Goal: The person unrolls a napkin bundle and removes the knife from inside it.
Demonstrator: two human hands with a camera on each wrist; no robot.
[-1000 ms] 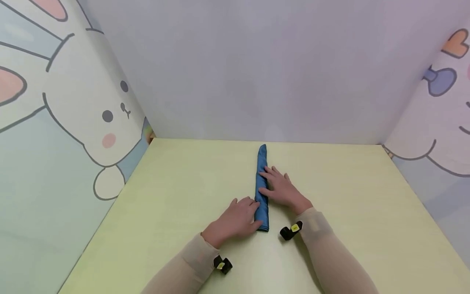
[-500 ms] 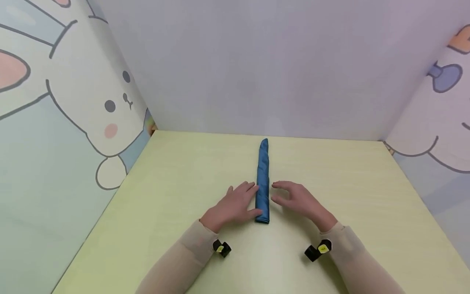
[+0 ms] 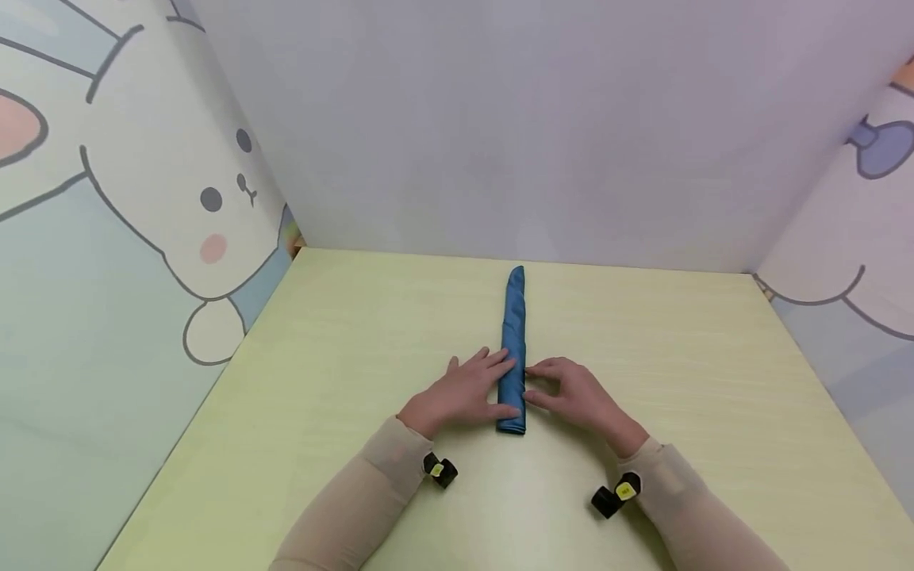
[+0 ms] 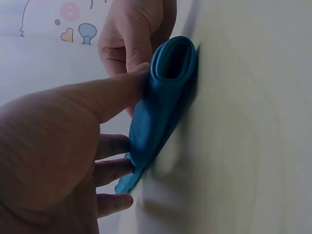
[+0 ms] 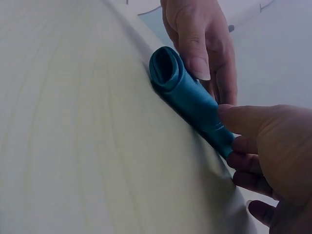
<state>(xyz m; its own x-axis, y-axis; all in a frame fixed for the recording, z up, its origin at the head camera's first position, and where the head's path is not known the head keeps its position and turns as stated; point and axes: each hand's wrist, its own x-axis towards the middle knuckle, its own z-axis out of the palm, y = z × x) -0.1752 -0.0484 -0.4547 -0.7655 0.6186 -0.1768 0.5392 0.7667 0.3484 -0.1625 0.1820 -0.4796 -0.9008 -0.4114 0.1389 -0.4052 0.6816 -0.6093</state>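
A blue cloth (image 3: 512,337), rolled into a long narrow tube, lies lengthwise on the table. Its near end shows layered folds around a hollow in the left wrist view, where the rolled cloth (image 4: 158,112) narrows away from the camera. My left hand (image 3: 467,392) rests on it from the left, thumb near the close end and fingers spread over the top. From the right, my right hand (image 3: 581,396) touches the roll's side with its thumb and fingertips, fingers slightly bent. In the right wrist view the thumb (image 5: 243,118) meets the blue surface.
The pale yellow table (image 3: 357,333) extends to both sides of the roll. A plain light wall (image 3: 485,143) stands behind its far edge. Side walls with cartoon drawings, such as a white rabbit (image 3: 178,174), flank it. Each wrist wears a small black camera (image 3: 607,501).
My right hand lifted off the top of the roll, drew back right and nearer, then came against its side. My left hand stayed on the roll. The head view shifted slightly.
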